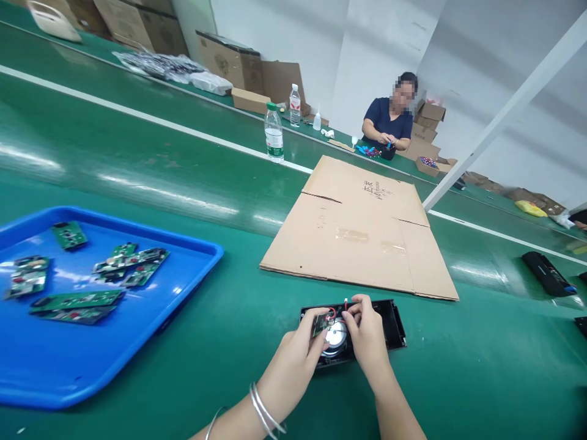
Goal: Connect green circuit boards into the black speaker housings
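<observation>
On the green work surface lies a black plastic housing [392,324], open side up, with a round silver speaker [335,338] inside its left part. My left hand [305,342] pinches a small green circuit board [321,324] above the housing's left end. In my right hand [368,333], thumb and fingers close on a thin red wire with a small white connector [346,301] at its tip. A red wire also shows by the circuit board. The fingers partly cover the speaker and the board.
At left stands a blue tray [192,247] holding several green circuit boards [76,302]. A flat cardboard sheet [343,244] lies beyond the housing. A water bottle [274,134] stands on the belt. Across it, a person [387,122] handles parts. Black housings [545,273] lie at right.
</observation>
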`<control>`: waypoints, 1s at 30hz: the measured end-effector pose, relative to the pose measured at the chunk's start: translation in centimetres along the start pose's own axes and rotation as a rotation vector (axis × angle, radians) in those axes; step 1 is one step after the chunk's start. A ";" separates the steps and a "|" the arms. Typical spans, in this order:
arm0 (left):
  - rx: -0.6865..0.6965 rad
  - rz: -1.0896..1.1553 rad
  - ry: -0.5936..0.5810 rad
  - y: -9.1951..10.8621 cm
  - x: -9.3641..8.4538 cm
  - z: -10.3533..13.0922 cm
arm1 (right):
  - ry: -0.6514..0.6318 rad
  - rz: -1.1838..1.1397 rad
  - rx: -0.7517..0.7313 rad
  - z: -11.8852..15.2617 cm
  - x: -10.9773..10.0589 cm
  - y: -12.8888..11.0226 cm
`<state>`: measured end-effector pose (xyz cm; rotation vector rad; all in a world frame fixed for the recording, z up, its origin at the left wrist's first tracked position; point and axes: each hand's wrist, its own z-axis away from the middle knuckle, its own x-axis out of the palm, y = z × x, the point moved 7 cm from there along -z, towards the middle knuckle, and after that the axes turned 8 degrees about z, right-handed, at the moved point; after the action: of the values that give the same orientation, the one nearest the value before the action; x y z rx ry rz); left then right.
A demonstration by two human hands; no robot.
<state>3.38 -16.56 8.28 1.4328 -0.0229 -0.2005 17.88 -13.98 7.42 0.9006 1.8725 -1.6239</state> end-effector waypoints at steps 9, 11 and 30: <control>-0.003 0.067 -0.024 -0.2 0.7 0.1 | 0.027 0.007 -0.278 3.6 -1.3 -1.9; -0.004 0.054 -0.045 -0.2 1.0 0.2 | 0.060 0.026 -0.305 3.9 -1.2 -2.0; 0.020 -0.030 -0.113 0.6 1.9 0.1 | 0.128 0.150 -0.383 4.0 -1.0 -2.5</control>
<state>5.29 -16.89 8.74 1.4408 -0.0961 -0.3071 16.45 -18.21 9.09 0.9648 2.0527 -1.0904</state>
